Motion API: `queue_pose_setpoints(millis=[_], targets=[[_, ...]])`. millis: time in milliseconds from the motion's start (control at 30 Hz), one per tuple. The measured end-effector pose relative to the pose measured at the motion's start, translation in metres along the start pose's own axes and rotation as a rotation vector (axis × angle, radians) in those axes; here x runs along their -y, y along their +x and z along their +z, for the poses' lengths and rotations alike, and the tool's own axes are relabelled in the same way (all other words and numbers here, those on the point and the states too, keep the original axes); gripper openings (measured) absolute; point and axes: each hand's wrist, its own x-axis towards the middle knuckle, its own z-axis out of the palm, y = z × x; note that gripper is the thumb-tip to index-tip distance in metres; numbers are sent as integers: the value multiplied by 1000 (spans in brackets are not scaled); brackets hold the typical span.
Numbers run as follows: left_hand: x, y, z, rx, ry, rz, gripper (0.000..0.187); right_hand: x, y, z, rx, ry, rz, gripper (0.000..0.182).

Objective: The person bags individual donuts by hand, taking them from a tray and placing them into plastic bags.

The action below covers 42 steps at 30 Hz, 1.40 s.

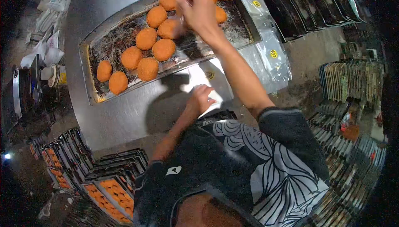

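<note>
Here, a blurred right hand (197, 12), its grip impossible to tell, hangs over round orange-brown cakes (163, 49) on a scorched metal tray (85, 73); the left hand (201, 98) pinches a white plastic bag (200, 75) beside it. A low sweep could bump crowded cakes; a loose pinch, drop the bag.

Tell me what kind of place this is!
Probably a bakery: round orange-brown buns lie on a big tray, plastic bags lie beside it, and more trays are stacked nearby.

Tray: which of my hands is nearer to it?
Right. Your right hand is over the tray; your left hand is outside it, off the edge nearest you.
</note>
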Motion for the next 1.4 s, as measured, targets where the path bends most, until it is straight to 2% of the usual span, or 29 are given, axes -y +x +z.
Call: queue_pose_setpoints(millis=[33, 67, 133, 167, 200, 233, 267, 300, 333, 433, 533, 600, 633, 667, 733, 800, 833, 867, 900, 967, 1000, 1067, 1133, 1200, 1233, 1267, 1333, 1367, 1400], targets=[[18, -13, 22, 79, 56, 30, 27, 2, 14, 7, -136, 80, -168, 34], [32, -22, 33, 160, 117, 61, 27, 4, 5, 2, -140, 88, -178, 34], [42, -23, 34, 260, 160, 43, 27, 3, -49, -11, 5, 59, -271, 42], [43, -25, 35, 371, 186, 16, 26, -13, -89, -27, 309, 86, -159, 40], [37, -25, 30, 371, 187, 3, 26, -16, -136, -49, 640, 324, 375, 30], [27, -17, 21, 291, 105, -112, 25, -44, -184, -58, 848, 432, 548, 22], [21, -15, 16, 215, 23, -227, 23, -43, -216, -73, 886, 644, 707, 24], [49, -26, 38, 407, 164, -33, 25, -45, -241, -84, 968, 486, 662, 22], [36, -23, 32, 395, 225, 15, 25, -50, -259, -91, 1042, 327, 616, 19], [29, -15, 21, 599, 160, -211, 25, -68, -288, -89, 935, 227, 439, 24], [20, 3, 9, 379, -40, -254, 25, -64, -273, -89, 902, 235, 373, 29], [-10, 1, 7, 173, -554, -585, 28, -54, -262, -93, 791, 194, 401, 31], [-32, 12, 0, 210, -766, -722, 26, -55, -259, -93, 706, 294, 502, 29], [-37, 14, -1, 216, -761, -722, 26, -54, -258, -91, 612, 396, 600, 27], [-39, 17, -3, 197, -488, -879, 20, -59, -281, -87, 533, 485, 570, 23], [-42, 11, 4, 235, -366, -916, 15, -55, -298, -86, 375, 198, 799, 29], [-47, 6, 4, 142, -357, -770, 14, -46, -293, -83, 300, 36, 503, 32], [-49, 5, 2, 44, -343, -622, 13, -38, -285, -82, 301, 27, 489, 32], [-46, 6, 0, 31, -343, -611, 13, -30, -274, -81, 376, 188, 735, 30], [-37, 5, -7, -353, -295, -507, 12, -31, -251, -68, 484, 635, 1169, 34], [-38, 4, -12, -362, -293, -499, 12, -66, -254, -40, 505, 964, 1193, 34], [-45, -7, -21, -280, -150, -367, 12, -24, -195, -58, 285, 1443, 1401, 31], [-18, -23, -17, -275, -69, -271, 20, -15, -182, -37, 165, 1328, 1140, 35], [33, -33, -5, -819, -797, -558, 41, 8, -183, -15, 68, 1734, 925, 49], [-3, -25, -28, -884, -1043, -534, 56, 20, -192, -10, 113, 1850, 1051, 48], [16, -34, -41, -755, -1534, -557, 52, 30, -200, -3, 157, 1961, 1190, 47], [9, -52, -84, -639, -1806, -600, 40, 22, -222, 27, 573, 1621, 1364, 47], [18, -62, -91, -792, -1732, -631, 34, 7, -225, 44, 722, 1374, 976, 34], [32, -72, -95, -944, -1650, -658, 30, -5, -209, 48, 782, 1003, 772, 29]])
